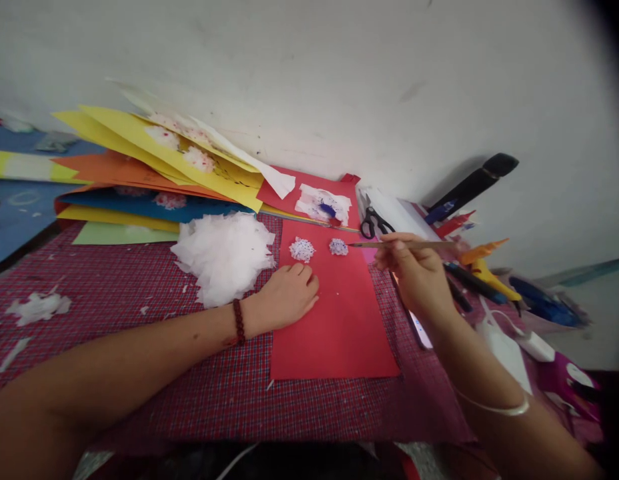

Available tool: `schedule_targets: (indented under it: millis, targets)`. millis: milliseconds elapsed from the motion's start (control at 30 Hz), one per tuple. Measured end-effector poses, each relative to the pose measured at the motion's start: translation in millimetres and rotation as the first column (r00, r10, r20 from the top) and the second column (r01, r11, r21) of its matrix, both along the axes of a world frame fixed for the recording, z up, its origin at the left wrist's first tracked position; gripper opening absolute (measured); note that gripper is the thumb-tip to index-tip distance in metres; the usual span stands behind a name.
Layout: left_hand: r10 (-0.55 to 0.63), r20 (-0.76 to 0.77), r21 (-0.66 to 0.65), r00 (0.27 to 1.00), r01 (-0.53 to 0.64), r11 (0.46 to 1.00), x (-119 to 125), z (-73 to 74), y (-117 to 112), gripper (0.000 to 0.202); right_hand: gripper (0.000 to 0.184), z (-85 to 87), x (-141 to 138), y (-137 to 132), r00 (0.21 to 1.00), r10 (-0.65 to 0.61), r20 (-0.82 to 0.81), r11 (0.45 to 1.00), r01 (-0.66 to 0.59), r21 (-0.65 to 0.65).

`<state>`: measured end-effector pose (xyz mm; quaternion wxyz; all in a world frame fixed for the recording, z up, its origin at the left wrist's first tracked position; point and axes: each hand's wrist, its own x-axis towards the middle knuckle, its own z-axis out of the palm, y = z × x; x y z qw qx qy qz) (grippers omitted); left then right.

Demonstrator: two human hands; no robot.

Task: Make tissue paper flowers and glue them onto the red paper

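A red sheet of paper lies in front of me with two small white tissue-paper flowers on it, both dotted with blue. My left hand rests on the sheet, palm down and fingers loosely bent, just below the left flower; it holds nothing that I can see. Pinched in my right hand is a thin paintbrush, held almost level. Its dark tip points left, close beside the right flower; whether it touches is too small to tell. Behind them a white tissue carries a dark blue blob of paint.
A pile of white tissue pieces sits left of the sheet. Decorated coloured papers are stacked behind it, near the wall. Black-handled scissors lie beyond my right hand. A phone, pens and a yellow tube crowd the right side.
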<state>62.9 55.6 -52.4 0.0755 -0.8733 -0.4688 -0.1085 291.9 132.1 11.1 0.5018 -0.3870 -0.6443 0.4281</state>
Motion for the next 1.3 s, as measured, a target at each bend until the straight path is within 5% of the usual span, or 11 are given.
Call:
schedule_targets:
  millis: [433,600,733,900,1300]
  targets:
    - [-0.008,0.062,-0.027,0.998,0.01,1.0,4,2.6,0,0.023,0.021,-31.5,-100,27,0.942,0.096,0.321,0.976,-0.152,0.154]
    - [-0.022,0.102,-0.024,0.995,0.025,0.999,4,-0.6,2,0.021,0.023,-37.6,-98,41,0.878,0.036,0.478,0.974,-0.137,0.179]
    - [-0.028,0.128,-0.015,0.991,0.03,0.999,5,-3.2,3,0.02,0.025,-29.7,-91,44,0.908,-0.067,0.414,0.978,-0.022,0.207]
    - [-0.017,0.128,-0.016,0.992,0.019,1.0,6,-3.9,4,0.018,0.023,-25.5,-92,36,0.952,-0.012,0.305,0.99,-0.032,0.139]
    - [-0.02,0.144,-0.03,0.989,0.025,0.999,6,-1.4,4,0.018,0.023,-29.4,-91,38,0.907,-0.001,0.421,0.985,-0.073,0.158]
